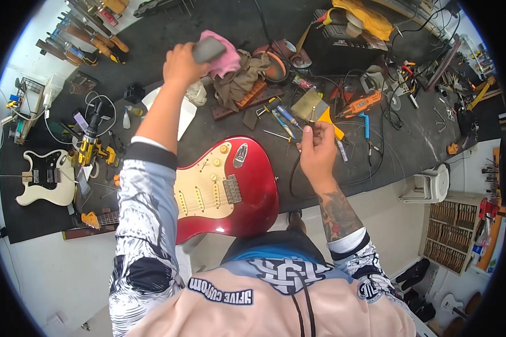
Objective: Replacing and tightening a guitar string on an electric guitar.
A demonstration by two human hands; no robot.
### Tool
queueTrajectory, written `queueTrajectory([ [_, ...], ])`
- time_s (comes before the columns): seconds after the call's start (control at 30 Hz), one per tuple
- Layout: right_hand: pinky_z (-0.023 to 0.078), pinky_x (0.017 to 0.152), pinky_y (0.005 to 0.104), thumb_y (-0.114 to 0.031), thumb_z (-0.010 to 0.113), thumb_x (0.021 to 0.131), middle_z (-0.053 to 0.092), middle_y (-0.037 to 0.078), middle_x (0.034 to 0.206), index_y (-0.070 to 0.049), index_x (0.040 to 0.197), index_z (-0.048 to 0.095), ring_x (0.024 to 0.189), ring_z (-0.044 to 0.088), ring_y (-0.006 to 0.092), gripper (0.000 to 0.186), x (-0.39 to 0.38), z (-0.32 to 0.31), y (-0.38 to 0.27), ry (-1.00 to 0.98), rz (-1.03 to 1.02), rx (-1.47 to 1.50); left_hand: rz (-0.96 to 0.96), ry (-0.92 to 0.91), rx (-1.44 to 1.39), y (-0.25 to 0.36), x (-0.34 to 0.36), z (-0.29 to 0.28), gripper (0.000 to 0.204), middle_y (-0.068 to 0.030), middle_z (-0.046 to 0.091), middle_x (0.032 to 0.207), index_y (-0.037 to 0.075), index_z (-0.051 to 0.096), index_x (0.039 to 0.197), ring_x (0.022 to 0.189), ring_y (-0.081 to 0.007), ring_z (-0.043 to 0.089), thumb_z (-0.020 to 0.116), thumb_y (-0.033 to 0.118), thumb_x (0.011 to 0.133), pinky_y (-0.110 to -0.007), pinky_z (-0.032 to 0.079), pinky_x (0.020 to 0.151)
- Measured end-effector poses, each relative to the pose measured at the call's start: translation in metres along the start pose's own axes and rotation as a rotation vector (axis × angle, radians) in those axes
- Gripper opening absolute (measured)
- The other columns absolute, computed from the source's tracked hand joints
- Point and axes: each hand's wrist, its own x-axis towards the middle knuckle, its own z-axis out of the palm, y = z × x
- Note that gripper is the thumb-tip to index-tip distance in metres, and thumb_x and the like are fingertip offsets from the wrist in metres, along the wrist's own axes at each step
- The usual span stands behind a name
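Observation:
With my left hand (181,63) at the back of the bench, I grip a grey block (207,49) against a crumpled pink cloth (229,60). My right hand (317,146) has its fingers closed around a gold-tipped cable plug (313,115), its black cable trailing down to the bench. Between and below my arms lies a red electric guitar (253,196) with a cream pickguard, partly hidden by my left forearm. A brown rag (236,84) is heaped just right of the pink cloth.
The dark bench (421,163) holds a yellow cordless drill (95,149), a white guitar body (59,191) at left, an orange rotary tool (362,104), scattered hand tools and wires. A white stool (424,185) and wooden drawers (452,230) stand at right.

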Motion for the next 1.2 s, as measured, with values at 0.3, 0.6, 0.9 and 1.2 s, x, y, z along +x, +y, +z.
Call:
queueTrajectory([
  [0.3,0.056,0.057,0.0273,-0.015,0.066,0.105,0.069,0.011,0.094,0.004,0.119,0.054,0.069,0.069,0.0115,0.027,-0.007,-0.036,0.006,-0.050,0.125,-0.050,-0.068,-0.140,-0.622,0.030,0.037,0.002,0.087,-0.0270,0.061,0.143,0.000,0.065,0.138,0.134,-0.0385,0.059,0.088,0.058,0.077,-0.045,0.048,0.113],
  [0.6,0.055,0.077,0.0371,-0.009,0.067,0.101,0.070,0.013,0.098,-0.002,0.114,0.067,0.084,0.068,0.0271,0.014,0.020,-0.031,0.013,-0.190,-0.207,-0.237,0.255,0.219,-0.128,0.066,0.009,0.029,0.089,-0.0239,0.055,0.153,0.004,0.056,0.150,0.142,-0.0407,0.051,0.083,0.058,0.085,-0.048,0.043,0.118],
  [0.9,0.050,0.090,0.0438,-0.017,0.067,0.094,0.065,0.003,0.102,-0.019,0.108,0.076,0.109,0.064,0.0270,0.017,0.079,0.036,0.073,-0.796,-0.632,-0.689,-0.130,-0.198,-0.396,-0.021,-0.260,0.041,0.056,-0.0264,0.062,0.138,-0.002,0.061,0.141,0.131,-0.0438,0.059,0.072,0.035,0.101,-0.048,0.047,0.111],
  [1.2,0.048,0.083,0.0398,-0.015,0.068,0.089,0.061,0.003,0.097,-0.015,0.097,0.075,0.099,0.061,0.0240,0.011,0.059,0.083,0.064,-0.976,-0.920,-0.588,-0.220,-0.068,-0.179,-0.009,-0.360,0.011,0.052,-0.0255,0.057,0.143,0.001,0.060,0.141,0.135,-0.0447,0.052,0.073,0.031,0.100,-0.053,0.041,0.115],
])
